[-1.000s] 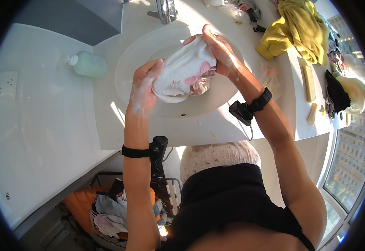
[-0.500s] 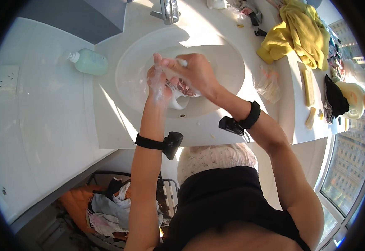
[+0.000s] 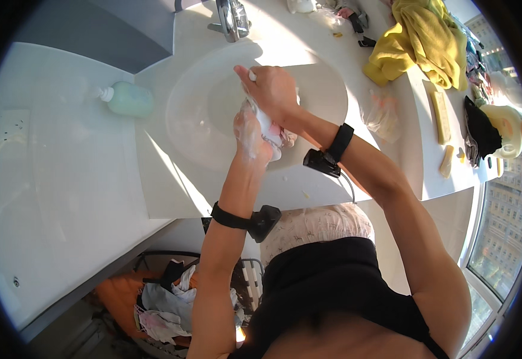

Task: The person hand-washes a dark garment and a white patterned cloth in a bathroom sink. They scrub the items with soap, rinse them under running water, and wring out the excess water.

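Note:
Over the white oval sink (image 3: 189,122), a soapy white and pink cloth item (image 3: 264,121) is bunched between my two hands; its exact kind cannot be made out. My left hand (image 3: 250,133), streaked with suds on the wrist, is closed around its lower part. Above it, my right hand (image 3: 274,90) is closed on the upper part, with a bit of white showing by the thumb. Part of the cloth hangs beside the left palm. Black straps with small black devices circle both forearms.
A chrome faucet (image 3: 230,21) rises behind the sink. At left stands a pale green pump bottle (image 3: 130,99). On the right are a clear plastic bag (image 3: 383,116), a yellow garment (image 3: 425,45), a soap bar (image 3: 440,116) and a detergent jug (image 3: 503,131). A laundry basket (image 3: 252,278) is below.
My hands have moved closer together and slightly right. The cloth is lifted and now bunched between them, where before it lay lower under the hands. The view has shifted a little.

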Demonstrator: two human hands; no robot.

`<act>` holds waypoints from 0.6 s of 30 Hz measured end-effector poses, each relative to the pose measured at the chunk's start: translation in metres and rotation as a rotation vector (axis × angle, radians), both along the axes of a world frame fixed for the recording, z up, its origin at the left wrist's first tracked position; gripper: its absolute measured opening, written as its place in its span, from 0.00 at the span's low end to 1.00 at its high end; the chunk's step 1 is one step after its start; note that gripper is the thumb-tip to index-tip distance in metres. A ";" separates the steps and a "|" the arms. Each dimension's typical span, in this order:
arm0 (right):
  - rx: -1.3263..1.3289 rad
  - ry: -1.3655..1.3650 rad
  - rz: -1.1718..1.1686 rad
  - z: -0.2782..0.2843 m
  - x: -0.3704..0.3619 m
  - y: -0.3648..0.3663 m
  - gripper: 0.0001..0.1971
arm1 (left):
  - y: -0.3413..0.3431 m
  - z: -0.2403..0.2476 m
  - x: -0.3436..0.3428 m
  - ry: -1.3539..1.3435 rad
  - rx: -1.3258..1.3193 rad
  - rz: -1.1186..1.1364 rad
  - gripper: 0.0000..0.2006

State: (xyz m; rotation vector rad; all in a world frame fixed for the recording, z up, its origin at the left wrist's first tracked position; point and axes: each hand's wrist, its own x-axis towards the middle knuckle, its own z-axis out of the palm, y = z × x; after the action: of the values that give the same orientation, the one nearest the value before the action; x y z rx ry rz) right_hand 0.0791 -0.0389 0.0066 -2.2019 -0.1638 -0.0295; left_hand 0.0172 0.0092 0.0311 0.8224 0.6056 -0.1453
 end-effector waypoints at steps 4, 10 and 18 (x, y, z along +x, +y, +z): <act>-0.060 -0.230 0.133 0.021 -0.028 -0.004 0.25 | 0.012 -0.020 0.015 -0.310 -0.380 -0.096 0.19; -0.055 -0.317 0.154 0.025 -0.049 0.007 0.26 | 0.025 -0.049 0.016 -0.777 -0.604 -0.382 0.20; -0.110 -0.472 0.248 0.035 -0.053 -0.004 0.26 | 0.018 -0.049 0.011 -0.127 -0.305 0.050 0.18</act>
State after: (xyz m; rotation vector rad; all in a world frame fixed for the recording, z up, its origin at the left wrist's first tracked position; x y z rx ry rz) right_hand 0.0260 -0.0432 0.0414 -2.2348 -0.7138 -0.4110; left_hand 0.0283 0.0274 -0.0181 0.5166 0.4689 -0.1348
